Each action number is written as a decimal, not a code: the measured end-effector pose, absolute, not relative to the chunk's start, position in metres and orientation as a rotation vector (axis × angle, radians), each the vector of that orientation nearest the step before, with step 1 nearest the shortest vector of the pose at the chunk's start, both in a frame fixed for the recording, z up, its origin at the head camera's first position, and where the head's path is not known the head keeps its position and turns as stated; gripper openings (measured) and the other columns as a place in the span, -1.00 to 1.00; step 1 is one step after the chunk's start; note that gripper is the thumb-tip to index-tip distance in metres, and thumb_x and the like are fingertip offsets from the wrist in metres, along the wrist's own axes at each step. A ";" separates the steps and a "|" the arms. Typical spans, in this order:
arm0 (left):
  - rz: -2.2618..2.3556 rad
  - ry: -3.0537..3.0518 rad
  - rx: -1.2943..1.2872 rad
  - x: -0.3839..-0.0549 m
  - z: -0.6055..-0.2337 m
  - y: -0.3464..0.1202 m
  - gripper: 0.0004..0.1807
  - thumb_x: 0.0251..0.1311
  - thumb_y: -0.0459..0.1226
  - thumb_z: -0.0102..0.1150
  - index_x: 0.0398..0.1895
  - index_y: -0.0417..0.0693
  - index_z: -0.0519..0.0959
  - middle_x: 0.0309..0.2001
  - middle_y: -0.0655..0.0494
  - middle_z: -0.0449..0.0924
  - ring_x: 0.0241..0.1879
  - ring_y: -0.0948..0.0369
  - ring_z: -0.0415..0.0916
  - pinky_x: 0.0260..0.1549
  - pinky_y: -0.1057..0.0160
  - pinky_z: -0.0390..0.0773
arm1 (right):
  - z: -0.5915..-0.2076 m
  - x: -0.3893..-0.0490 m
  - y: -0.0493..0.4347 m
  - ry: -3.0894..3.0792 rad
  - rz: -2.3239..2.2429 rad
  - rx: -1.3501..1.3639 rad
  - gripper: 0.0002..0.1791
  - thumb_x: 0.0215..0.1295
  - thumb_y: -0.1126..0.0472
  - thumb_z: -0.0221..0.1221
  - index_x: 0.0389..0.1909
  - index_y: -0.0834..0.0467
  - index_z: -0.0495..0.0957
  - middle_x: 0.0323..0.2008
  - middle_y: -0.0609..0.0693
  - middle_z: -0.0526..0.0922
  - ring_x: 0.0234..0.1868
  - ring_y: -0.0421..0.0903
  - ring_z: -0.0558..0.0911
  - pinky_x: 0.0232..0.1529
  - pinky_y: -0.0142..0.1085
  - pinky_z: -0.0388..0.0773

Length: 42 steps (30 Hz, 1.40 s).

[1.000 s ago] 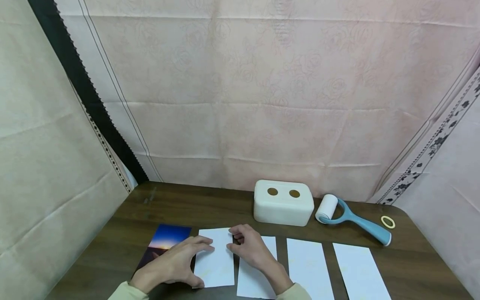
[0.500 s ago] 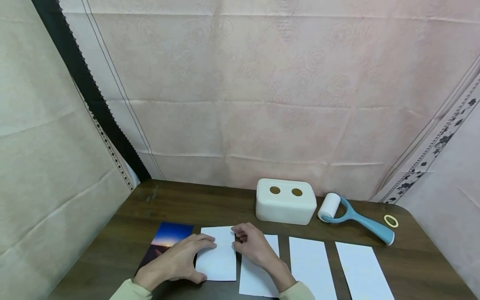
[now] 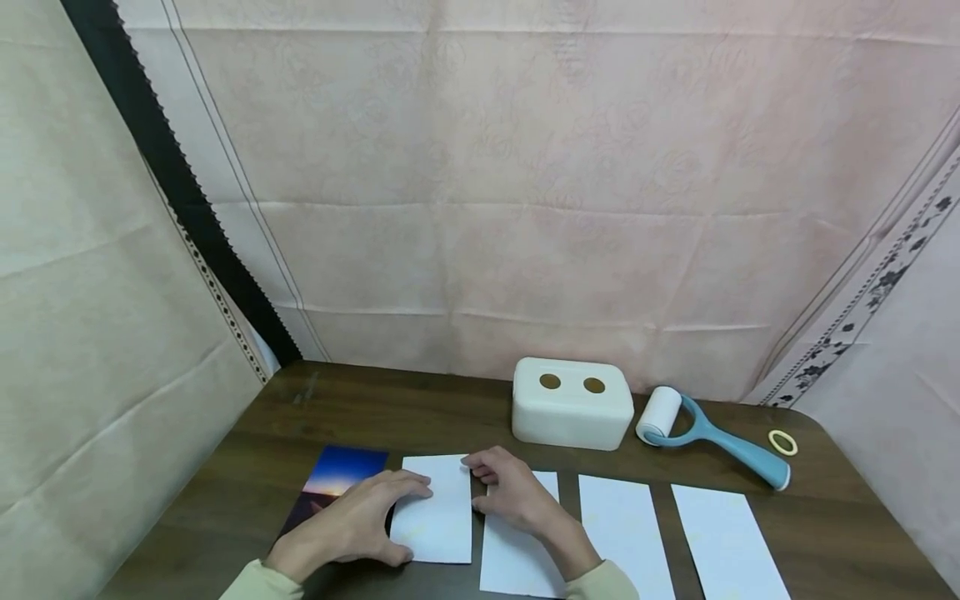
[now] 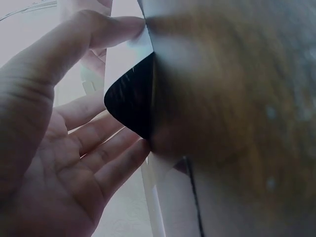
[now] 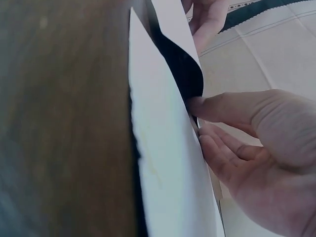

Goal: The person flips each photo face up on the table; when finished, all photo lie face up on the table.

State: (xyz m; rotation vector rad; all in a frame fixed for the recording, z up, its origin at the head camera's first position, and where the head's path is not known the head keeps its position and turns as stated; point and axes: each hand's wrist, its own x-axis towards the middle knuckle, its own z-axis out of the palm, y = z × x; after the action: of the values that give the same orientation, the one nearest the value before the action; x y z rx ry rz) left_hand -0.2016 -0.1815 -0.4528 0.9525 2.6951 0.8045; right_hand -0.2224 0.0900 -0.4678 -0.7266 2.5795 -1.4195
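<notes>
A white card [image 3: 437, 517] lies between both hands in the head view. Its bowed edge shows a dark underside [image 4: 129, 98] in the left wrist view. My left hand [image 3: 358, 523] spans the card's left side, with the thumb at the lower edge and the fingers along the left. At the upper right edge, my right hand [image 3: 517, 498] holds the card with thumb and fingertips; the thumb meets the lifted edge in the right wrist view. Partly covered by my left hand is a glossy sunset picture card [image 3: 341, 473], blue at its top.
Three more white cards lie in a row to the right: one [image 3: 513, 554] under my right wrist, a middle one [image 3: 622, 525], and an outer one [image 3: 723, 533]. Behind stand a white box with two holes [image 3: 572, 417], a blue-handled lint roller [image 3: 738, 454] and a yellow ring [image 3: 782, 442].
The white card's lower edge has shifted slightly away from the table's front. My right thumb has slid a little to the right; my left hand stays nearly in place. The head view has tilted slightly.
</notes>
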 end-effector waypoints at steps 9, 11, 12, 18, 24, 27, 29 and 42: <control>0.804 2.669 0.945 -0.200 -0.452 -0.183 -0.33 -0.14 0.04 0.75 0.06 0.18 0.62 0.40 0.14 0.52 0.38 -0.04 0.42 0.27 -0.23 0.46 | -0.469 -0.226 0.094 2.565 -1.430 -0.620 -0.44 0.20 0.35 0.51 0.23 0.27 0.61 0.03 0.01 0.66 0.05 0.04 0.65 0.11 -0.11 0.62; 0.817 2.657 0.938 -0.200 -0.452 -0.183 -0.36 -0.13 0.03 0.75 0.03 0.19 0.61 0.41 0.12 0.52 0.39 -0.06 0.42 0.28 -0.24 0.44 | -0.468 -0.226 0.094 2.552 -1.455 -0.609 -0.45 0.20 0.35 0.51 0.22 0.29 0.60 0.02 0.03 0.68 0.04 0.04 0.65 0.11 -0.08 0.62; 0.825 2.649 0.932 -0.200 -0.452 -0.183 -0.37 -0.13 0.03 0.75 0.01 0.20 0.61 0.41 0.11 0.52 0.40 -0.07 0.41 0.28 -0.25 0.43 | -0.468 -0.227 0.094 2.545 -1.466 -0.605 -0.46 0.20 0.35 0.51 0.20 0.29 0.60 0.02 0.04 0.68 0.03 0.04 0.65 0.10 -0.07 0.62; 0.858 2.608 0.937 -0.202 -0.452 -0.186 -0.49 -0.06 0.02 0.72 -0.09 0.28 0.62 0.44 0.06 0.49 0.44 -0.13 0.36 0.31 -0.32 0.37 | -0.466 -0.226 0.095 2.550 -1.471 -0.575 -0.58 0.21 0.28 0.53 0.05 0.24 0.63 -0.04 0.04 0.69 -0.02 0.02 0.66 0.02 -0.14 0.63; 0.922 2.582 0.927 -0.203 -0.453 -0.188 -0.65 0.08 0.06 0.63 -0.15 0.31 0.67 0.45 0.05 0.48 0.44 -0.16 0.36 0.30 -0.35 0.35 | -0.467 -0.225 0.095 2.556 -1.441 -0.632 -0.58 0.21 0.26 0.53 0.06 0.23 0.66 -0.01 0.05 0.69 0.00 0.03 0.66 0.06 -0.11 0.63; 0.980 2.585 0.938 -0.205 -0.454 -0.189 -0.73 0.18 0.05 0.56 -0.14 0.28 0.71 0.40 0.04 0.53 0.39 -0.14 0.42 0.28 -0.32 0.40 | -0.467 -0.226 0.094 2.532 -1.434 -0.672 -0.54 0.21 0.28 0.53 0.11 0.23 0.66 0.01 0.05 0.69 0.03 0.04 0.66 0.13 -0.06 0.62; 1.007 2.593 0.962 -0.206 -0.455 -0.188 -0.77 0.24 0.01 0.53 -0.13 0.24 0.73 0.36 0.04 0.56 0.34 -0.14 0.46 0.25 -0.27 0.45 | -0.466 -0.226 0.093 2.509 -1.436 -0.689 -0.50 0.20 0.28 0.53 0.15 0.22 0.64 0.02 0.04 0.69 0.05 0.04 0.66 0.16 -0.06 0.60; 1.262 2.592 0.770 -0.208 -0.462 -0.178 -0.76 0.49 -0.02 0.28 0.01 0.11 0.78 0.15 0.11 0.62 0.21 -0.10 0.51 0.10 -0.23 0.56 | -0.462 -0.224 0.086 2.454 -1.445 -0.737 -0.32 0.14 0.27 0.58 0.29 0.21 0.57 0.10 0.03 0.68 0.12 0.04 0.64 0.23 -0.12 0.58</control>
State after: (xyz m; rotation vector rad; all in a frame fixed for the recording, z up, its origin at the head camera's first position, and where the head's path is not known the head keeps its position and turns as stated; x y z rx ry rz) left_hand -0.2078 -0.1781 -0.4616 0.7704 2.5920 1.2621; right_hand -0.2239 0.0861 -0.4616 -0.7368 2.4542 -1.4450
